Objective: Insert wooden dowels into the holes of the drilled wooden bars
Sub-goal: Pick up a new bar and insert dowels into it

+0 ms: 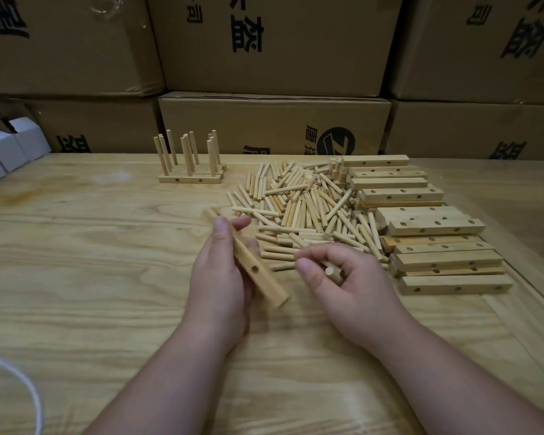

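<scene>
My left hand [220, 271] grips a drilled wooden bar [258, 274], held slanted above the table with one hole facing me. My right hand [346, 277] holds a short wooden dowel [331, 272] in its curled fingers, its round end pointing toward me, a little right of the bar. A loose heap of dowels [305, 208] lies just beyond both hands. Stacks of empty drilled bars [434, 227] lie to the right of the heap. At the back, finished bars with upright dowels [190, 164] stand together.
The wooden table [91, 262] stretches left and toward me. Cardboard boxes [274, 120] wall off the back. White boxes [7, 149] sit at the far left edge, and a white cord [29, 390] curves at the lower left.
</scene>
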{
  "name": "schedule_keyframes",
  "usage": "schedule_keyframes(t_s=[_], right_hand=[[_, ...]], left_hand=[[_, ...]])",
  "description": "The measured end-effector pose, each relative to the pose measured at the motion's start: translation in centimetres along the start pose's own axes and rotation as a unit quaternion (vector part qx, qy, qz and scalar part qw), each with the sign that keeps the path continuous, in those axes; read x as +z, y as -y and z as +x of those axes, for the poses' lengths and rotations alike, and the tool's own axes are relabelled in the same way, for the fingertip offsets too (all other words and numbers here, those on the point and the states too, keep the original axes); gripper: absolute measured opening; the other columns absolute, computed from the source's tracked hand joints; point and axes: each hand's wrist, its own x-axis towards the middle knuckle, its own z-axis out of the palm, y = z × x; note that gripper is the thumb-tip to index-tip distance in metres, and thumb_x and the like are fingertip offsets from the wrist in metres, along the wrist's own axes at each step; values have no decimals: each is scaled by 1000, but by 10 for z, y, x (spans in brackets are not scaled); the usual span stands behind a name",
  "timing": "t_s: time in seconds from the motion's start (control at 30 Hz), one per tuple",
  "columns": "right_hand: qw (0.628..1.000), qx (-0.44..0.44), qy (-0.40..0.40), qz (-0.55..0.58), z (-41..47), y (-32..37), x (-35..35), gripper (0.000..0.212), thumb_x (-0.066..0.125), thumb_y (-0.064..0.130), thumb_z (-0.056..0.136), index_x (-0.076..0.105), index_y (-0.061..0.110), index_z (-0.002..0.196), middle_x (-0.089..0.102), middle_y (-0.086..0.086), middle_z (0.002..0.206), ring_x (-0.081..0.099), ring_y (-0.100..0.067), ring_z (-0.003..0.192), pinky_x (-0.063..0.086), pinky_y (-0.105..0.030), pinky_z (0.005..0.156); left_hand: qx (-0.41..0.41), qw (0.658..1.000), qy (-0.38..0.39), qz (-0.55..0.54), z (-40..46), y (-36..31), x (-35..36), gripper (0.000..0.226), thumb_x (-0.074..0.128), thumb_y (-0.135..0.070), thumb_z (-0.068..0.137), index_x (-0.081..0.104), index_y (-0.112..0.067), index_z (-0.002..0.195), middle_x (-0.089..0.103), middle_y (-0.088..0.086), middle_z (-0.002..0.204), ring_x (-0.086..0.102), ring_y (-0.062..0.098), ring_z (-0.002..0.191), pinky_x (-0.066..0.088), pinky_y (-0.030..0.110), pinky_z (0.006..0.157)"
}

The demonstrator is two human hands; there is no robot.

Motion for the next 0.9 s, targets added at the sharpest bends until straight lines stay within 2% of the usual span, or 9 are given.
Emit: schedule_keyframes(t_s=[0.1,0.2,0.27,0.4,0.53,0.6,0.67,0.77,0.9], right_hand=[[1000,1,-10,10,0,-2,1,32,57,16,100,64,47,106,70,19,85,52,0,50,41,-8,50],[1000,7,-29,8,3,-4,1,34,53,16,102,51,48,113,72,21,92,50,-13,48,38,-12,46],[999,12,-42,17,4,-5,2,30,56,17,101,47,43,113,73,25,96,54,-14,52,40,-14,47],[999,16,-52,-2,6,-6,2,19,65,18,97,59,36,100,73,28,91,64,10,86,40,-2,69],[996,11,-84,-19,6,-7,1,22,72,21,92,70,43,93,67,34,100,60,16,97,39,2,76],[996,12,-93,-8,6,-8,1,30,68,16,94,69,46,96,71,29,95,62,15,96,40,2,76],[996,21,-91,4,6,-9,1,32,64,13,97,68,45,103,72,28,93,64,13,95,41,1,77],[993,21,-110,30,5,-9,1,28,63,12,97,69,38,107,73,27,93,67,7,90,47,-4,73],[990,-16,-140,32,1,-5,0,22,61,19,98,68,40,102,72,15,84,61,-22,63,50,-26,54]], left_hand=[[-15,1000,10,9,2,2,-3,38,56,-53,91,66,-26,117,50,4,62,46,18,44,43,29,44],[-35,999,35,18,2,6,-2,39,56,-52,89,64,-30,120,50,6,59,45,18,43,44,30,44],[-32,998,39,22,2,8,-1,36,54,-52,88,61,-28,114,50,7,58,44,20,42,44,30,45],[-42,998,55,6,2,6,-2,33,49,-46,86,52,-19,105,52,8,62,44,21,45,41,31,51],[-62,992,105,-16,-1,1,-2,28,41,-39,91,54,-14,89,47,7,63,40,20,45,39,28,48],[-64,992,105,-7,-2,1,-2,40,31,-40,104,55,-16,84,44,6,60,38,17,43,40,26,43],[-73,993,90,3,-1,0,-1,49,29,-47,107,58,-17,82,46,4,58,38,17,42,40,26,42],[-68,995,70,37,-1,-1,-1,45,34,-47,107,61,-15,89,49,6,57,40,19,41,40,27,41],[-70,994,65,52,-1,0,-1,40,39,-44,106,60,-13,92,53,7,59,42,21,42,40,28,40]])
